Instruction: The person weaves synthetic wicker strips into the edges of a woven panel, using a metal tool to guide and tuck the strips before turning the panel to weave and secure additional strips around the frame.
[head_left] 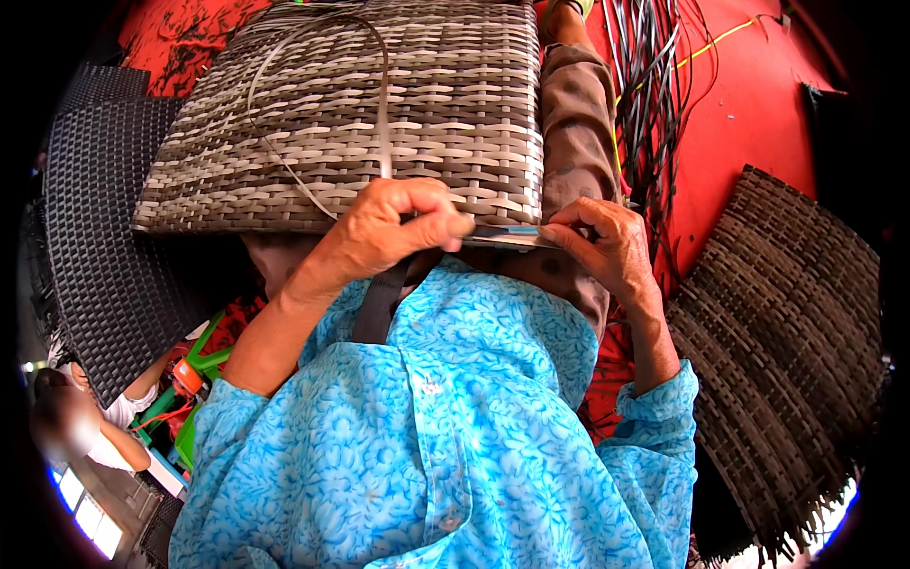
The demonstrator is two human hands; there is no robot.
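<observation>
Across my lap lies a woven panel of grey and beige flat plastic strips, its near edge toward me. My left hand is closed in a pinch at that edge, thumb and forefinger pressed together. A long, thin weaving strip rises from behind this hand and loops back over the panel. At the panel's near right corner my right hand has thumb and forefinger pinched on a short stretch of strip that runs along the edge between both hands. The fingertips partly hide what they grip.
A black woven sheet curves at the left, and a brown woven piece with frayed ends lies at the right. Loose dark strips trail over the red ground sheet. Another person is at the lower left, near a green frame.
</observation>
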